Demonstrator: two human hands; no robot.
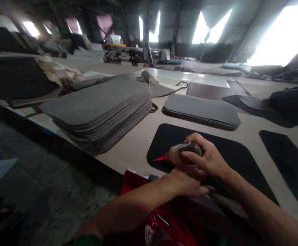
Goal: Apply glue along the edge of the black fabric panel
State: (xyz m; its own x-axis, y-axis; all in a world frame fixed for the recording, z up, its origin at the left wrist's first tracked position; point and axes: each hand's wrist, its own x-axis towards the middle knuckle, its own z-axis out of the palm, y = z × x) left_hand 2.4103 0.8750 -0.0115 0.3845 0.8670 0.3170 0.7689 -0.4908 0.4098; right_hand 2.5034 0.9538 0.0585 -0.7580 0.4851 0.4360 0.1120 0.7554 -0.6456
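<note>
In my right hand (202, 150) is a brownish squeeze bottle (176, 154) with a red pointed nozzle. The fingers are wrapped round the bottle, which is tilted so that the nozzle points left, low over a black rounded panel (226, 143) on the table. My left hand (187, 181) lies just below the bottle, across the near part of the panel, with a finger stretched out to the right. Its other fingers are partly hidden by my right hand. Whether the nozzle tip touches the panel I cannot tell.
A thick stack of grey-brown panels (100, 99) stands left on the table (123, 155); a lower grey stack (201, 107) lies behind the black panel. Another black piece (287, 153) lies right, near dark material (292, 102). The table's edge runs along the left.
</note>
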